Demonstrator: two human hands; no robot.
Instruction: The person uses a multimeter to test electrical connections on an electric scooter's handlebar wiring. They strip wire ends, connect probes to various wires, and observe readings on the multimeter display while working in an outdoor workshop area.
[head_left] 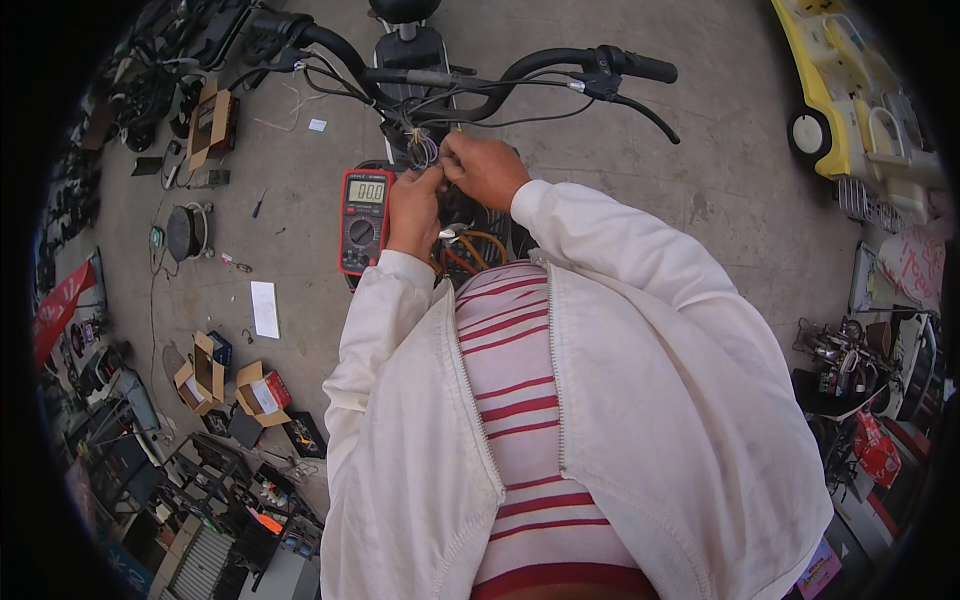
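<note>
My left hand [414,215] and my right hand [487,171] meet at a bundle of thin wires [424,147] below the handlebar [425,78] of a two-wheeler. The fingers of both are closed in a pinch at the wires' near end; exactly which strand each one grips is too small to make out. Beside my left hand stands a red multimeter [363,222] with a dial and a lit display. Thicker orange and red cables [470,250] curve just in front of my body, partly hidden by my hands.
Several open cardboard boxes [262,393] and a white sheet [264,309] lie on the floor to the left. A screwdriver [258,204] and a round black part [187,232] are nearer the multimeter. A yellow vehicle [830,90] stands at the far right. The brake lever [648,115] juts out on the right.
</note>
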